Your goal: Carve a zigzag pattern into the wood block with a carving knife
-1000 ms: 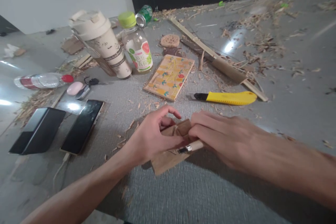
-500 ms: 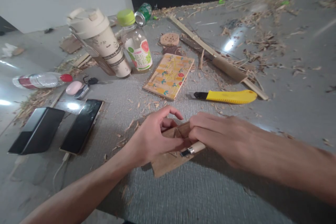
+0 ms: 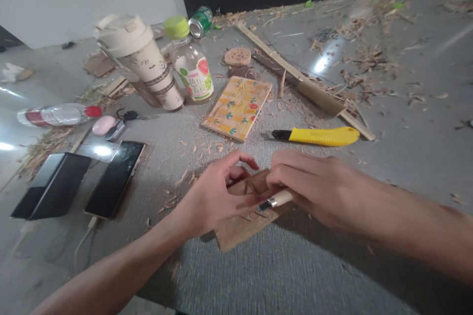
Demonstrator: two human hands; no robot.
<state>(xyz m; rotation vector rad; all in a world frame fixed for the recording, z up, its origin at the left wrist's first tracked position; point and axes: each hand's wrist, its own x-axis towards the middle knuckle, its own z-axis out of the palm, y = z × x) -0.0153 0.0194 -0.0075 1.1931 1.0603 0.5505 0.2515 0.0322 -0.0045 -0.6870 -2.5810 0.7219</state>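
A small wooden board (image 3: pixel 240 234) with lines cut in its face lies on the grey textured mat, tilted in my view. My left hand (image 3: pixel 212 194) grips it from the left, thumb across the face and fingers curled at the far edge. In my right hand (image 3: pixel 314 182) is a carving chisel (image 3: pixel 281 198) with a pale wooden handle, a metal collar and a dark blade pointing left over the board. Some right fingertips are hidden behind the hand. Beyond the hands lies a yellow utility knife (image 3: pixel 323 136), near a patterned wooden panel (image 3: pixel 238 108).
A cream tumbler (image 3: pixel 148 64), a green-capped bottle (image 3: pixel 192 66) and a green can (image 3: pixel 200 22) stand or lie at the back left. Two phones, one a black phone (image 3: pixel 115 179) on a cable, lie left. Bamboo strips (image 3: pixel 306 81) and wood shavings (image 3: pixel 369 59) litter the right.
My right hand has shifted slightly up with the chisel, whose blade is raised a little and points left. More of the board's cut lines show. My left hand stays nearly in place.
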